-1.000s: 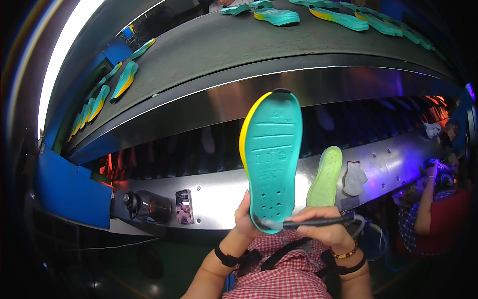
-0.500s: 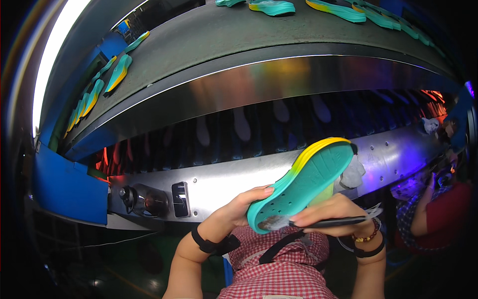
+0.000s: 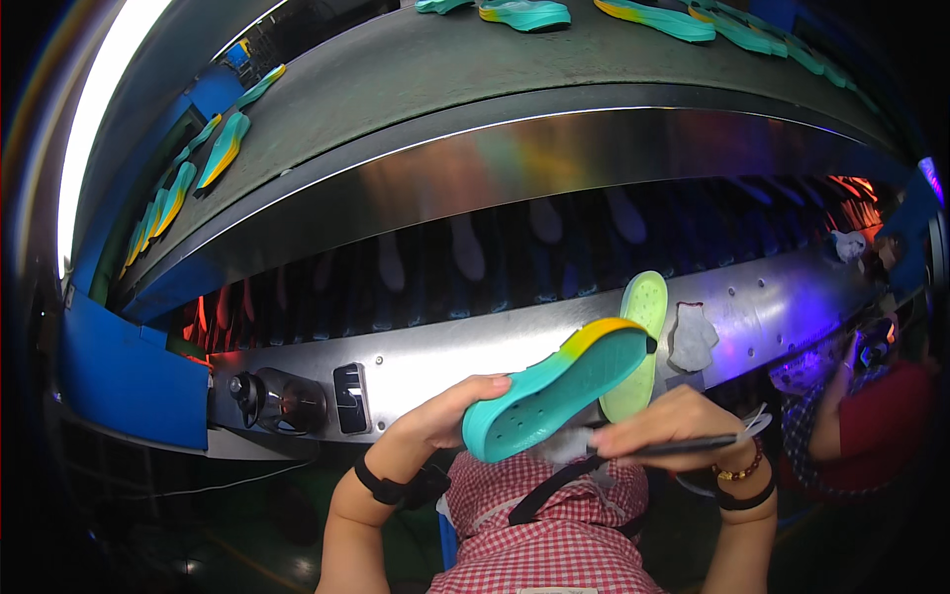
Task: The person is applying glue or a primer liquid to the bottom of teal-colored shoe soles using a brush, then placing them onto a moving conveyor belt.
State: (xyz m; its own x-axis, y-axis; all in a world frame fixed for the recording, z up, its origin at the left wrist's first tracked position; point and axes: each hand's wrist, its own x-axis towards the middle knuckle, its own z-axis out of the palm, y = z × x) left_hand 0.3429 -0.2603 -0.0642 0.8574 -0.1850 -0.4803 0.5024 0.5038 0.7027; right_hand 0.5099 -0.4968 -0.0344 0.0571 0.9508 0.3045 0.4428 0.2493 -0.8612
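Observation:
My left hand (image 3: 450, 411) is closed on the heel end of a teal shoe sole (image 3: 554, 391) with a yellow toe rim, held tilted above my lap. Its hollow side, dotted with small holes near the heel, faces me. In my right hand (image 3: 676, 424), fingers wrapped round the handle, is a black-handled brush (image 3: 714, 443). The brush's white bristles, blurred, are by the sole's lower rim; whether they touch it I cannot tell. Behind the sole a pale green insole-shaped piece (image 3: 647, 299) with small holes lies on the metal ledge, partly covered.
The metal ledge (image 3: 505, 342) carries a dark bottle (image 3: 287, 398), a phone (image 3: 350, 396) and a white cloth (image 3: 693, 337). Shoe soles rest on a dark belt (image 3: 396, 99) above, with more on a dark rack below it. A person in red (image 3: 871, 436) sits at the right.
The sole has shifted left and tipped, showing less of its inside. The brush's bristles have moved from the sole's inner heel to its lower rim. More of the pale green piece shows.

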